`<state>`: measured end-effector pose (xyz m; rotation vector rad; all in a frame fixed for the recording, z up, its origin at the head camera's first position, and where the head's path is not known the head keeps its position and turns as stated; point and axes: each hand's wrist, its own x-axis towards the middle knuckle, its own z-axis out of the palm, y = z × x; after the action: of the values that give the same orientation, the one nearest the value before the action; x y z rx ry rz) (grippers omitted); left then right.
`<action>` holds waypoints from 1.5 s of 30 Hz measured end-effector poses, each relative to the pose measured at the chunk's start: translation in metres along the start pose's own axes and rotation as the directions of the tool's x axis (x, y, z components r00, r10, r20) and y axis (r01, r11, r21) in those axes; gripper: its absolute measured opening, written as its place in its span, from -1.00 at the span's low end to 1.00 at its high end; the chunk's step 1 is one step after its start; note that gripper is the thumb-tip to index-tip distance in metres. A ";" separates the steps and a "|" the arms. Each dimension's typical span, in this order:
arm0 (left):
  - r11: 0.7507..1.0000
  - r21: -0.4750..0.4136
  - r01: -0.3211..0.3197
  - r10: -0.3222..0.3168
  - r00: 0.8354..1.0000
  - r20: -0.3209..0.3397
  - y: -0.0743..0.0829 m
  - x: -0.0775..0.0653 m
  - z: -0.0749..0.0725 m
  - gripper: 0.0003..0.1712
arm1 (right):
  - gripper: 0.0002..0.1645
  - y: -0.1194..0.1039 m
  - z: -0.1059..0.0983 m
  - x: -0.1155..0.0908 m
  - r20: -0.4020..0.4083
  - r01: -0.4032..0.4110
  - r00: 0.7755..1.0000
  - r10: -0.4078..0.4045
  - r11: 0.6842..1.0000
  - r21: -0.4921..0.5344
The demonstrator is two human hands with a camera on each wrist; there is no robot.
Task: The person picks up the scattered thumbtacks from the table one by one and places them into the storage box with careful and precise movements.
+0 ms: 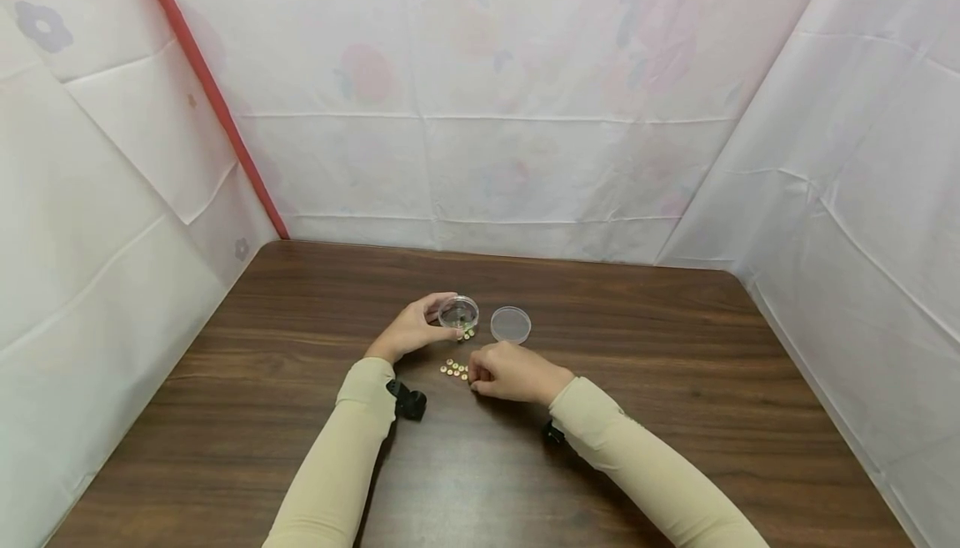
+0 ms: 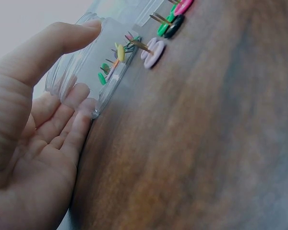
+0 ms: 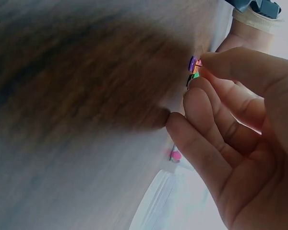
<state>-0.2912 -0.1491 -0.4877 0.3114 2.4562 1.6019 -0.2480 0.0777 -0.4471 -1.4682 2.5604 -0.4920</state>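
My left hand (image 1: 415,327) grips a clear round plastic container (image 1: 458,312), thumb on the near side and fingers behind. Through its wall in the left wrist view show several coloured thumbtacks (image 2: 121,52). Beside its base, pale lilac thumbtacks (image 2: 153,53) lie on the table, pins up. My right hand (image 1: 517,373) is low at the right of a small group of thumbtacks (image 1: 452,369). In the right wrist view its thumb tip is at a purple thumbtack (image 3: 192,63), the loosely bent fingers apart from the thumb; one fingertip touches the tabletop.
A clear round lid (image 1: 511,324) lies on the brown wood-grain table (image 1: 637,323), right of the container and beyond my right hand. Pale patterned curtains (image 1: 480,164) stand behind the table and along both sides. A black wrist camera (image 1: 408,402) sits on the left sleeve.
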 end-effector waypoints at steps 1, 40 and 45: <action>1.000 0.001 0.000 0.000 1.000 0.000 0.000 0.000 0.000 -0.15 | -0.94 0.000 0.000 0.000 -0.001 -0.002 1.000 0.002 1.000 -0.004; 1.000 -0.014 -0.001 0.001 1.000 -0.007 0.000 0.001 0.001 -0.18 | -0.94 0.007 -0.011 -0.001 -0.040 -0.008 0.999 0.012 0.994 0.112; 1.000 -0.021 0.002 -0.002 1.000 -0.005 -0.001 0.001 0.001 -0.18 | -0.94 0.012 -0.014 0.002 -0.098 -0.009 0.995 0.019 0.995 0.104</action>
<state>-0.2921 -0.1486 -0.4894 0.3028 2.4409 1.6282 -0.2623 0.0848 -0.4384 -1.4241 2.5749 -0.7009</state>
